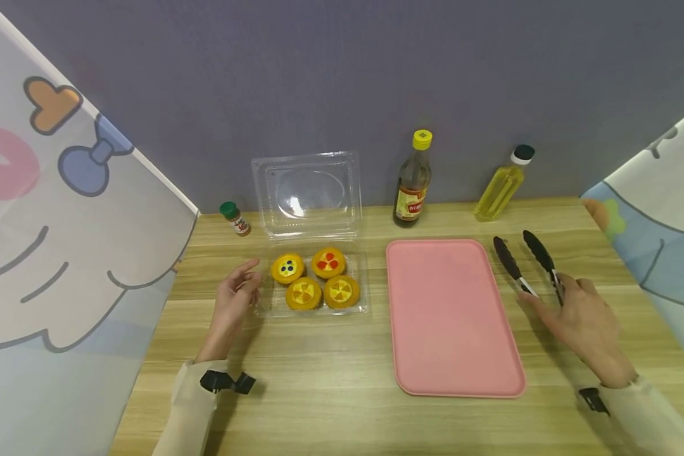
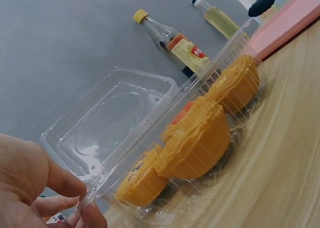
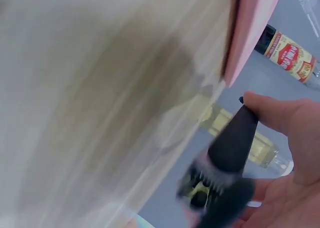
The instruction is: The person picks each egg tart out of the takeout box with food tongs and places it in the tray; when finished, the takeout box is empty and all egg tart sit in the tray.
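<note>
A clear plastic clamshell box (image 1: 265,304) lies with its lid (image 1: 310,196) raised and holds several egg tarts (image 1: 304,293). Fruit-like toppings in blue, red and orange show on them. At the box's left rim, my left hand (image 1: 235,304) pinches the edge between thumb and fingers, as the left wrist view shows. My right hand (image 1: 584,323) grips a pair of black-and-silver tongs (image 1: 508,259) right of the pink tray (image 1: 450,316). The two arms of the tongs are spread apart, tips pointing away from me with nothing between them.
Behind the tray stands a dark sauce bottle (image 1: 411,183) with a yellow cap. An oil bottle (image 1: 500,190) is farther right, near the grey wall (image 1: 319,76). Left of the lid is a small green-capped spice jar (image 1: 236,220). Printed cartoon panels (image 1: 91,253) flank the wooden table (image 1: 319,392).
</note>
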`<state>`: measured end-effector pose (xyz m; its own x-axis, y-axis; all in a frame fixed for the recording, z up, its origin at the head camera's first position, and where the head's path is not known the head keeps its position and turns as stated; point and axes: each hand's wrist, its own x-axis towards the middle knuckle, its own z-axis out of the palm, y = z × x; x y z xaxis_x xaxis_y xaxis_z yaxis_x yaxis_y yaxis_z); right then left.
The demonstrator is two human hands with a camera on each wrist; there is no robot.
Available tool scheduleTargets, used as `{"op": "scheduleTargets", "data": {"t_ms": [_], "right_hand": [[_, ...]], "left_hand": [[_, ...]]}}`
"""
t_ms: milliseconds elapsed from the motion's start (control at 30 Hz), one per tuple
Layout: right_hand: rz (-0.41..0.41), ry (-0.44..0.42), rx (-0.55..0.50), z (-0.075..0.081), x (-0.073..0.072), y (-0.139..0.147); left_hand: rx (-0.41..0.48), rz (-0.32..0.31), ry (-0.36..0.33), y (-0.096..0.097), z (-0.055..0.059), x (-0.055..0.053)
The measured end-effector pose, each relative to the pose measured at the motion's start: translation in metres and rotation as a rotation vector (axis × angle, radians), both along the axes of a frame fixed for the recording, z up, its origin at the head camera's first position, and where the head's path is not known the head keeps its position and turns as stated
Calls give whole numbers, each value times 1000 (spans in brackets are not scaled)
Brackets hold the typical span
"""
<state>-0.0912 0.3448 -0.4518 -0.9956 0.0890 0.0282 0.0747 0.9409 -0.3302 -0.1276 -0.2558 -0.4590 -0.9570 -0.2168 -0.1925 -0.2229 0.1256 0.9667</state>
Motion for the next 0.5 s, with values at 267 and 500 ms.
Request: {"op": "scheduleTargets", "data": {"t_ms": [267,500], "right_hand": [[159,341,-53,-1,-3,-17],[233,481,-90,4,-9,-37]], "left_hand": [[12,-3,16,0,0,1],[6,-14,-2,-2,2,2]]}}
